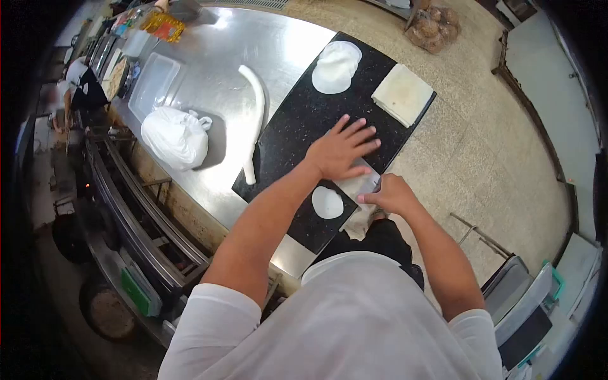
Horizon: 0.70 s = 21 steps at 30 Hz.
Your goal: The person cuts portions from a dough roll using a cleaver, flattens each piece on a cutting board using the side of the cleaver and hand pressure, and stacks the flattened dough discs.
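My left hand (pixel 342 150) is open, fingers spread, over the black stone slab (pixel 288 142). Close to its thumb, my right hand (pixel 394 195) is closed at the slab's edge on a flat, pale, blade-like piece (pixel 365 182), whose exact kind I cannot make out. A small white dough disc (pixel 327 202) lies on the slab below my left wrist. Farther up are overlapping pale dough rounds (pixel 337 67) and a stack of square, cream-coloured sheets (pixel 403 95). Along the slab's left edge runs a long white dough rope (pixel 259 107), partly on the steel table.
On the steel table (pixel 253 31) stand a knotted white plastic bag (pixel 176 138), a clear plastic tub (pixel 154 87) and a bottle of yellow oil (pixel 163 26). Another person (pixel 88 88) is at the far left. A bag of brown round items (pixel 434 28) rests on the floor.
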### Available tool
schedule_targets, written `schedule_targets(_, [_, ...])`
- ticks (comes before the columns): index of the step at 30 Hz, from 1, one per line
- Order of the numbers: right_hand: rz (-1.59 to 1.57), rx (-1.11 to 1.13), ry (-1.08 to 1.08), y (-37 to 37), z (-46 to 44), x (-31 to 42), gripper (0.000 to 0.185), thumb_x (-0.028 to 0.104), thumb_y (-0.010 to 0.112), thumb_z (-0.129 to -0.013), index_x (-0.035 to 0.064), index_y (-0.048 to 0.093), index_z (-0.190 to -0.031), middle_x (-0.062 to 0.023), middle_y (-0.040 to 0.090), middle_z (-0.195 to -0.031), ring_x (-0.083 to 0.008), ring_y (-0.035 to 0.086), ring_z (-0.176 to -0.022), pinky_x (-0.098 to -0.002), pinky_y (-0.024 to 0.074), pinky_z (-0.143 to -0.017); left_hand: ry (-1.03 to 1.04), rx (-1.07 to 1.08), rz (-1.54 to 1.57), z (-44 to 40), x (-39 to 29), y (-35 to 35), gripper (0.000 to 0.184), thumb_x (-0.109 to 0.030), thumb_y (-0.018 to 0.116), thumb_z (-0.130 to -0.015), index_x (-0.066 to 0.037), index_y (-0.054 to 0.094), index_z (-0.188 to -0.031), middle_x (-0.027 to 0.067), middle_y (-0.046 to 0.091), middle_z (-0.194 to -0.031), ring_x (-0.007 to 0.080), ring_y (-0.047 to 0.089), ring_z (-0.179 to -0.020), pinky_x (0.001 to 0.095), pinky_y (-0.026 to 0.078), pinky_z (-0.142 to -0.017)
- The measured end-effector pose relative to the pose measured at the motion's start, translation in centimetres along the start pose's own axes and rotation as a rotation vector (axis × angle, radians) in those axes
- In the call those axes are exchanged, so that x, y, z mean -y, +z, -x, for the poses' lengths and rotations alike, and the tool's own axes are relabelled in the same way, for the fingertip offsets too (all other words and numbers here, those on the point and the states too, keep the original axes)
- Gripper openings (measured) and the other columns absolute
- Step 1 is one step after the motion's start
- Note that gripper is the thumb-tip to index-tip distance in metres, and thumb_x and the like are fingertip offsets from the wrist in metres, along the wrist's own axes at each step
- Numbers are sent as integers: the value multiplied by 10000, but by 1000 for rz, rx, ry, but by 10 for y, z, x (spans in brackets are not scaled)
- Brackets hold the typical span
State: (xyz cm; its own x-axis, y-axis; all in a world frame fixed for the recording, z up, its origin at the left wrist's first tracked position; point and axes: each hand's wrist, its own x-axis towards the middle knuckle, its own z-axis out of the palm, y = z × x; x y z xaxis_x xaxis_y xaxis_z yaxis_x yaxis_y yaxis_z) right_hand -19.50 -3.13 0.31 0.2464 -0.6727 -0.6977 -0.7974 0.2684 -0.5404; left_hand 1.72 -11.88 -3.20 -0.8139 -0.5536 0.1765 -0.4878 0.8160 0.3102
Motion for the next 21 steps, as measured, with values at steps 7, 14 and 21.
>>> schedule_targets(7, [-237, -154, 51, 29, -3, -19, 753, 537, 872, -732, -48, 691, -1170, -246, 752, -1052, -371, 743, -1009, -434, 564, -882, -363, -371, 168, 54, -31, -10, 310, -226, 800, -859, -120, 746, -1145, 113, 667, -1233, 364, 586, -1270, 538, 440, -1101])
schedule_targets(14, [-270, -213, 57, 13, -5, -23, 735, 512, 865, -754, -39, 671, -1200, -242, 748, -1083, -372, 735, -1028, -434, 555, -903, -478, -288, 160, 139, -112, 2, 151, -87, 790, -834, -72, 772, -983, 101, 707, -1076, 347, 644, -1183, 453, 522, -1035])
schedule_targets(21, [-256, -301, -12, 22, 27, -23, 698, 471, 841, -791, -52, 656, -1215, -253, 746, -1062, -378, 740, -999, -436, 561, -880, -414, -250, 176, 144, -103, -3, 196, -81, 804, -817, -59, 761, -1007, 90, 717, -1094, 325, 644, -1208, 433, 528, -1044])
